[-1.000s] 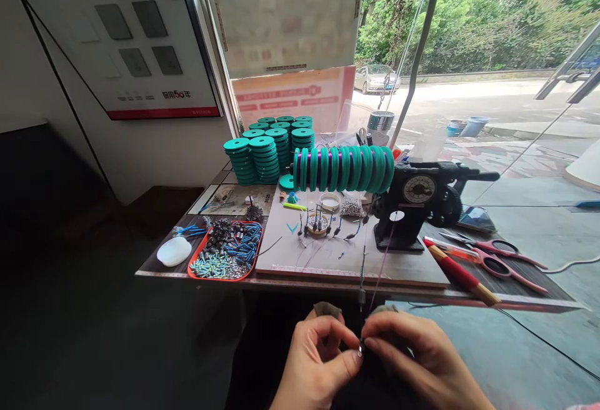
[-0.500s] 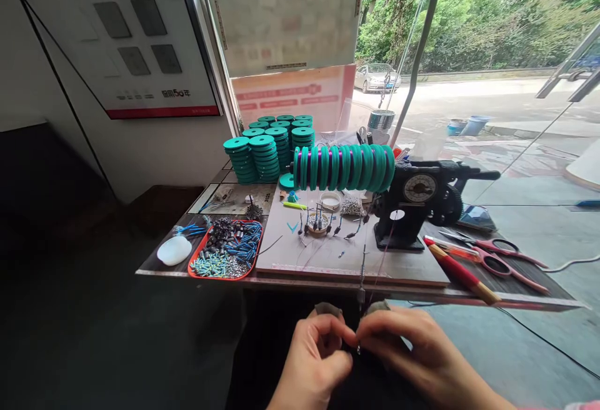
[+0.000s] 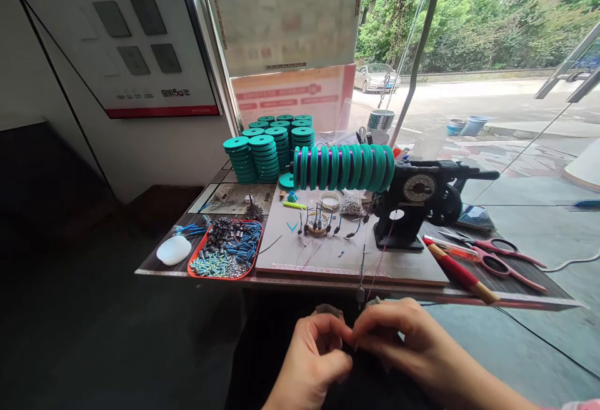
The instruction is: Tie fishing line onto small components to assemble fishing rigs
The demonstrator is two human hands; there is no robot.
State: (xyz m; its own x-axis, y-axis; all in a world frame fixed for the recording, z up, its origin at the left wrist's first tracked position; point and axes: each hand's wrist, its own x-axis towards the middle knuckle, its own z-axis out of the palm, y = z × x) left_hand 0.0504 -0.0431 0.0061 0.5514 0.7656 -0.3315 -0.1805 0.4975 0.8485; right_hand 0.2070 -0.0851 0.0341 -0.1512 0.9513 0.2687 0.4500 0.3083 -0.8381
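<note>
My left hand [image 3: 310, 357] and my right hand [image 3: 407, 338] meet below the table's front edge, fingertips pinched together and touching. Between them is the end of a thin fishing line [image 3: 377, 264], mostly hidden by the fingers. Just above the hands hangs a small dark weight [image 3: 360, 295] under a thin spring-like piece [image 3: 362, 270]. Both hands wear greyish finger covers. A black winding machine [image 3: 398, 232] with a dial stands behind, its spindle loaded with a row of green foam spools [image 3: 344, 168].
Stacks of green spools [image 3: 263, 157] stand at the back left. An orange-rimmed tray [image 3: 190, 270] holds small tackle parts beside a white lid-like disc [image 3: 173, 250]. Small rigs surround a round dish [image 3: 319, 230] on the board [image 3: 281, 259]. Scissors [image 3: 504, 260] and a red-handled brush [image 3: 462, 270] lie right.
My right hand has shifted slightly left and up against my left fingertips. The small shiny piece that showed below the fingers is now hardly visible. The left hand stays almost still.
</note>
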